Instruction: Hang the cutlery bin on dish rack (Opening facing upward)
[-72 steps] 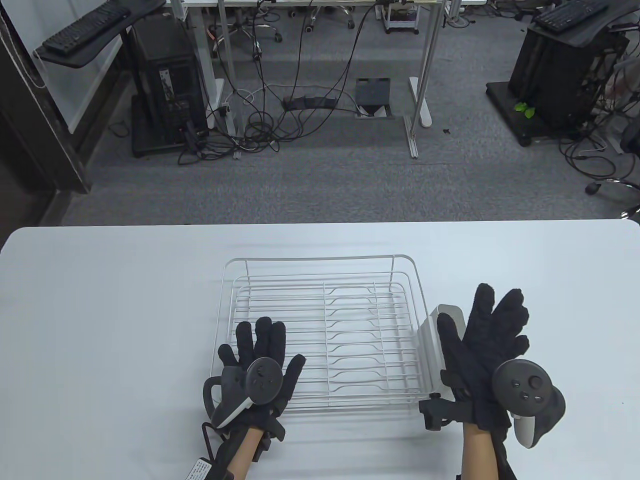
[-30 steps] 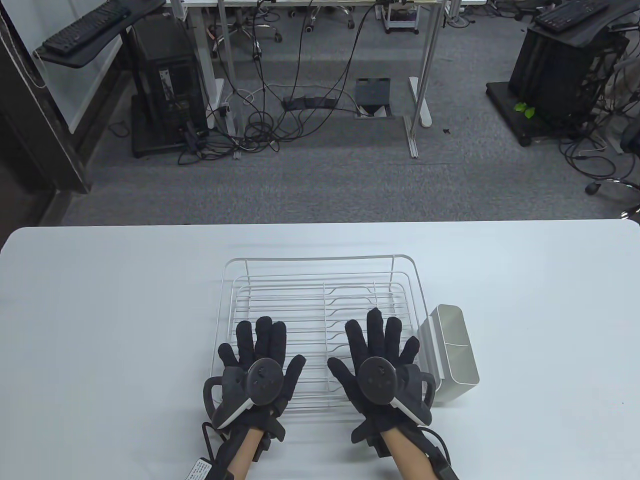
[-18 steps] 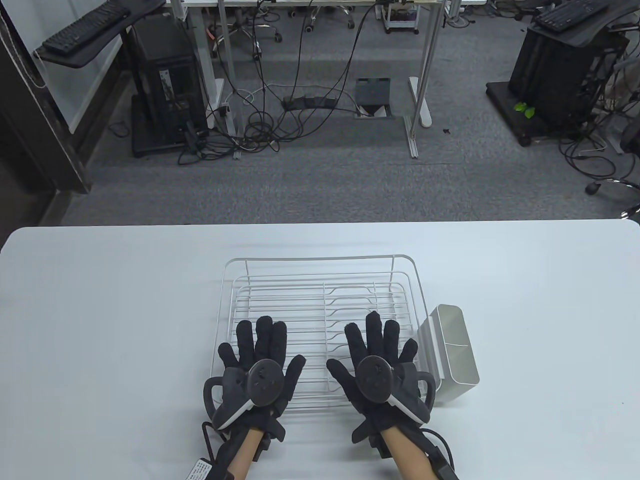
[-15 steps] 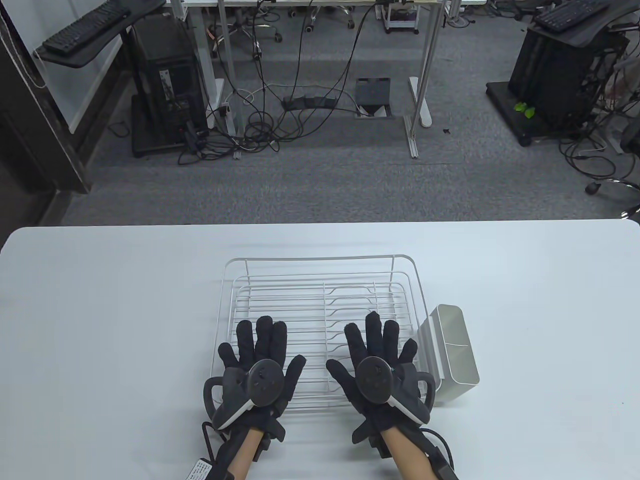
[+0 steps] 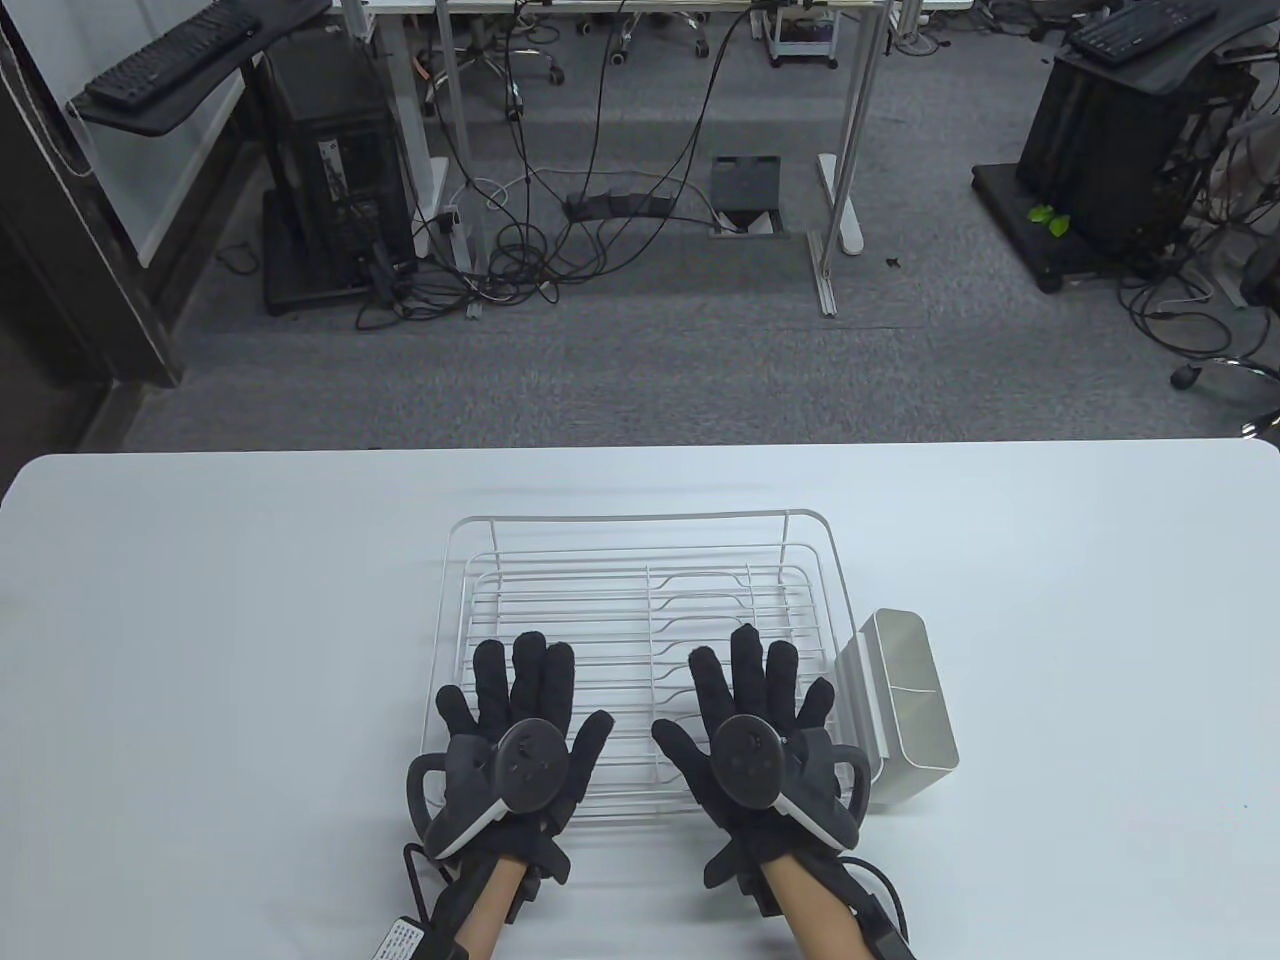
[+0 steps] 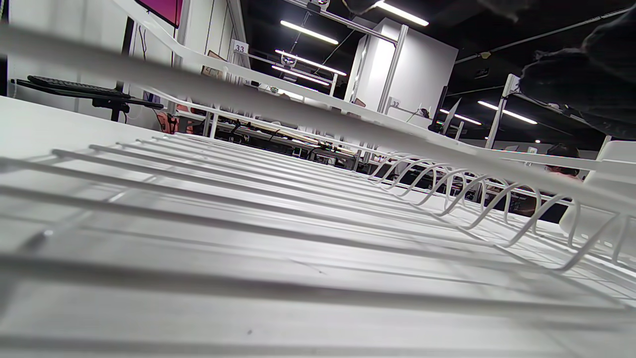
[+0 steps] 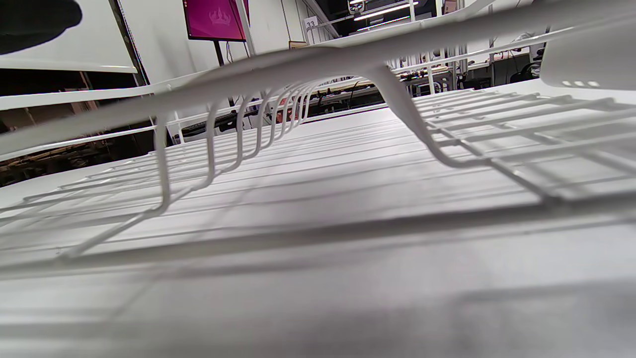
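A white wire dish rack stands in the middle of the white table. The pale cutlery bin hangs on the outside of the rack's right rim, opening facing up. My left hand lies flat, fingers spread, over the rack's near left part. My right hand lies flat, fingers spread, over the near right part, just left of the bin and apart from it. Both hands hold nothing. The wrist views look along the rack wires; the bin's corner shows in the right wrist view.
The white table stretches wide to the left and right of the rack. Beyond its far edge are carpet, desks, cables and computer towers.
The right hand let go of the bin at the rack's right rim and moved left to lie flat over the rack. Over the last second both hands stay still.
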The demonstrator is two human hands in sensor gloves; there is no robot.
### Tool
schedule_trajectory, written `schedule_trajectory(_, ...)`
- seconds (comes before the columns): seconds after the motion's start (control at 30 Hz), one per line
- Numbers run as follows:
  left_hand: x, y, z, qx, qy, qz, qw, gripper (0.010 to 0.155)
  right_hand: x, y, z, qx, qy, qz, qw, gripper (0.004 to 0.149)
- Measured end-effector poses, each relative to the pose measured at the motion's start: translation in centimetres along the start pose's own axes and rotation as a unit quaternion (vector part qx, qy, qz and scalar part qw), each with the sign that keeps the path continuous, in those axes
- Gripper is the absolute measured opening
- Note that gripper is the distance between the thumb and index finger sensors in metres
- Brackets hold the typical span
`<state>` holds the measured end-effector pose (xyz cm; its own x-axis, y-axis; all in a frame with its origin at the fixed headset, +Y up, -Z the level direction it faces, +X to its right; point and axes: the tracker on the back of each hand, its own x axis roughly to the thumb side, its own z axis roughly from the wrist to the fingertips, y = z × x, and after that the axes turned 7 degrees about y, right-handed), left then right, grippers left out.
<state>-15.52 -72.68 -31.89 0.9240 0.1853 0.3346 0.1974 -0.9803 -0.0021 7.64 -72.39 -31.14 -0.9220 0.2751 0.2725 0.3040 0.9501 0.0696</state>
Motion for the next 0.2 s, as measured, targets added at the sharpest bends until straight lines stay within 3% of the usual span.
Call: schedule_trajectory(0.2,-0.01,0.0,-0.01,0.0,0.001,0.0,1.0,0.073,0.02,-0.04,-0.02,-0.002,0.0,0.0,1.0,0.074)
